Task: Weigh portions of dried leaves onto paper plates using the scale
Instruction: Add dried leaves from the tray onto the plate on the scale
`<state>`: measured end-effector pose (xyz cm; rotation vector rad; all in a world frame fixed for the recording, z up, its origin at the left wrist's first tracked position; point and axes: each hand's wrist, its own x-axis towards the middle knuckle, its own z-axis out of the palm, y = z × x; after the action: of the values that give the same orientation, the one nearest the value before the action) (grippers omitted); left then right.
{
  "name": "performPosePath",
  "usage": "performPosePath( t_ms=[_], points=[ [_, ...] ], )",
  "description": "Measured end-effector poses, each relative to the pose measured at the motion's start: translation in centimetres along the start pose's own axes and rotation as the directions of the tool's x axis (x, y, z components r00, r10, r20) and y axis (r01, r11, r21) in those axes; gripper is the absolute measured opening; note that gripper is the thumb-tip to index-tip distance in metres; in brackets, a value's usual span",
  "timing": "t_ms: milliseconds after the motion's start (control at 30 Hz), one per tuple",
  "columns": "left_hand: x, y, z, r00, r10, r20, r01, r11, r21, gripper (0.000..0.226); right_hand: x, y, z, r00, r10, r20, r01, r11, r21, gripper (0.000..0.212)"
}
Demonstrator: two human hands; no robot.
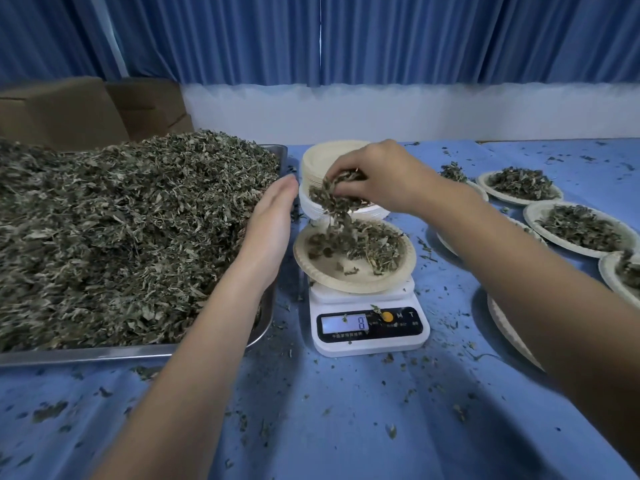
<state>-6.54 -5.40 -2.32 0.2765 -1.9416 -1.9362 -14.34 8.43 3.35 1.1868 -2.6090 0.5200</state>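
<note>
A white digital scale [369, 327] stands on the blue cloth, its display reading 8. On it sits a paper plate [360, 273] holding a small heap of dried leaves [374, 245]. My right hand [377, 176] hovers above the plate, gripping a clump of dried leaves [332, 199]; some of them are falling onto the plate. My left hand [272, 220] is flat with straight fingers, resting against the side of the big pile of dried leaves [121, 223] in the metal tray [90, 355].
A stack of empty paper plates [318, 161] stands behind the scale. Several filled plates [581, 226] lie at the right, and one plate [509, 327] sits under my right forearm. Cardboard boxes [69, 112] stand at the back left. Leaf crumbs litter the cloth.
</note>
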Motion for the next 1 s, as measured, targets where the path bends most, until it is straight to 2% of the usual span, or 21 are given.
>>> performPosePath(
  t_ms=[133,300,467,1000],
  points=[
    [0.2,0.5,1.1,0.999,0.023,0.036,-0.022,1.000,-0.011,0.036,-0.5,-0.2,-0.7,0.999,0.039,-0.014,-0.039,0.999,0.032,0.019],
    [0.5,1.2,2.2,0.990,0.062,0.123,-0.069,0.996,0.052,0.045,-1.4,-0.4,-1.2,0.996,0.094,0.008,-0.093,0.970,0.226,0.028],
    [0.5,1.5,3.0,0.973,0.136,0.187,-0.155,0.984,0.092,0.028,-1.8,-0.2,-1.6,0.991,0.130,-0.017,-0.120,0.952,0.282,0.025],
    [1.0,1.9,3.2,0.975,0.169,0.148,-0.188,0.974,0.126,0.021,-2.1,0.4,-1.4,0.985,0.163,-0.063,-0.126,0.911,0.392,0.020]
  ],
)
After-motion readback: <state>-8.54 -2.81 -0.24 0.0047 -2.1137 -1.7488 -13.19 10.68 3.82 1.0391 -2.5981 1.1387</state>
